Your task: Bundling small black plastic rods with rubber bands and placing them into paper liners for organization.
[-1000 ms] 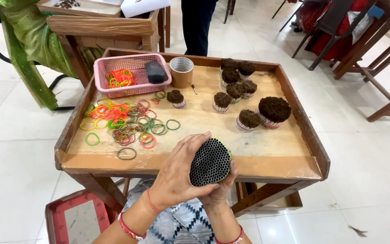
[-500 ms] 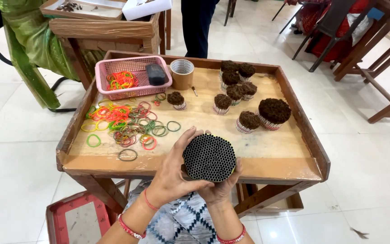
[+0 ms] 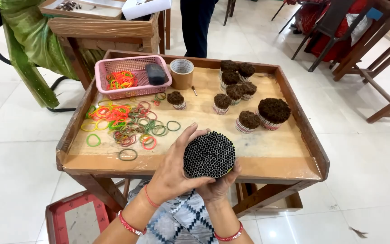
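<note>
the left hand (image 3: 173, 169) wraps the side of a round black bundle (image 3: 209, 154) of thin tubes, fingers curled over its rim, while the right hand (image 3: 217, 186) cups it from below, so both hands are closed on it just above the near edge of the counter (image 3: 271, 147). on the counter lie loose rubber bands (image 3: 123, 119) (more sit in a pink basket (image 3: 104, 72)), a tape roll (image 3: 182, 73) and several brown-topped bundles (image 3: 274, 111), well apart from the hands.
</note>
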